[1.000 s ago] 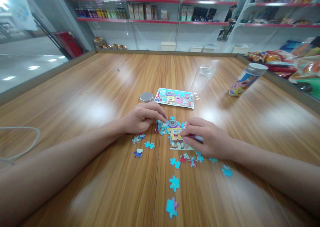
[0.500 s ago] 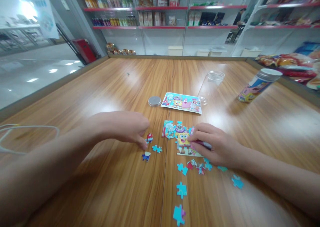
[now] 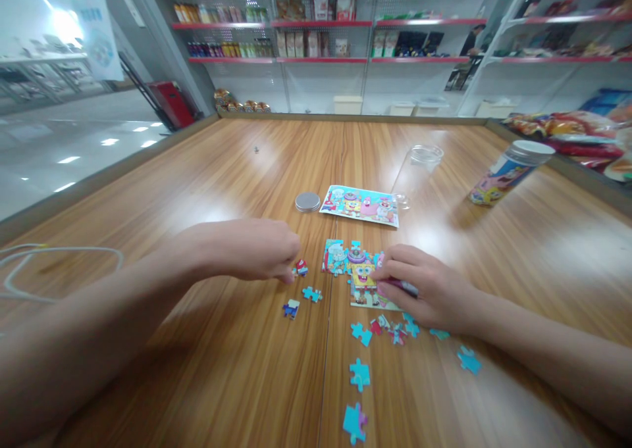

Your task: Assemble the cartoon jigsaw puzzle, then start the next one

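Note:
My left hand (image 3: 257, 250) is closed, its thumb and fingertips at the edge of a red-and-blue puzzle piece (image 3: 301, 267) on the table. Just below lie a light blue puzzle piece (image 3: 312, 295) and a dark blue and white one (image 3: 291, 308). To the right is the partly joined cartoon puzzle (image 3: 363, 275). My right hand (image 3: 427, 287) rests over its right side, fingers curled around a slim dark purple object (image 3: 405, 286), perhaps a pen; most of it is hidden. Several loose pieces, among them a blue one (image 3: 359, 374), lie below the puzzle.
Beyond the puzzle lie a picture sheet (image 3: 360, 206) and a round silver lid (image 3: 307, 202). A clear plastic jar (image 3: 417, 172) and a cartoon-printed canister (image 3: 511, 173) stand behind on the right. A white cable (image 3: 64, 249) loops at the left edge.
My left thumb has drawn in towards the fingers, and the hand has closed at the red-and-blue piece. My right hand stays in place. The view has shifted slightly.

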